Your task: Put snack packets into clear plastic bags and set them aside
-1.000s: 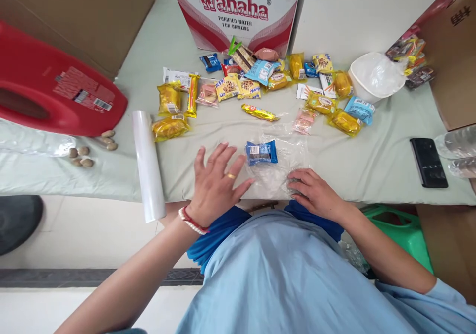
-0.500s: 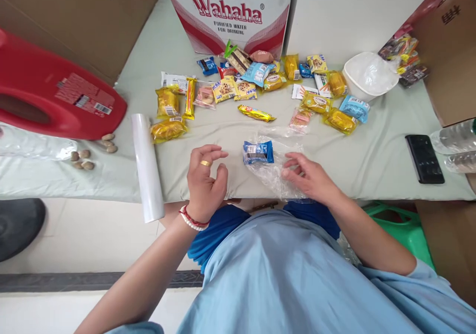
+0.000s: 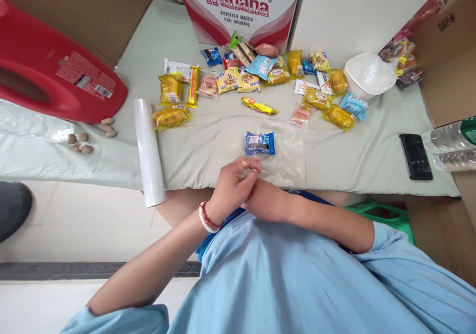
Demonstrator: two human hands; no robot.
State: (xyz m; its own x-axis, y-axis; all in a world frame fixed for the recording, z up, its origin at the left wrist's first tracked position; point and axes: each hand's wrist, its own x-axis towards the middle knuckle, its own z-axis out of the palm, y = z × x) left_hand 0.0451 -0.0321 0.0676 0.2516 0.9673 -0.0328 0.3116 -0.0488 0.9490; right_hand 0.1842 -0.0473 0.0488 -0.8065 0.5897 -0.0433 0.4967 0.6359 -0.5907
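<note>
My left hand (image 3: 235, 184), with a gold ring and bracelets, is folded against my right hand (image 3: 268, 201) at the table's front edge. Its fingers are curled closed, and no object shows in them. The fingers of my right hand are hidden behind the left one. Just beyond the hands lies a small blue snack packet (image 3: 259, 143) with a dark bar showing in it. It rests on a thin clear plastic bag (image 3: 292, 158) spread flat on the cloth. Neither hand touches the packet.
Several wrapped snacks (image 3: 277, 76) are spread before a Wahaha carton (image 3: 238, 17). At left are a plastic roll (image 3: 148, 153), nuts (image 3: 86, 148) and a red jug (image 3: 63, 71). At right are a white bowl (image 3: 366, 88), a phone (image 3: 415, 156) and bottles (image 3: 451, 138).
My hands, apart on either side of the blue packet before, have come together below it, left over right. The view has shifted slightly; the blue packet still lies on the plastic.
</note>
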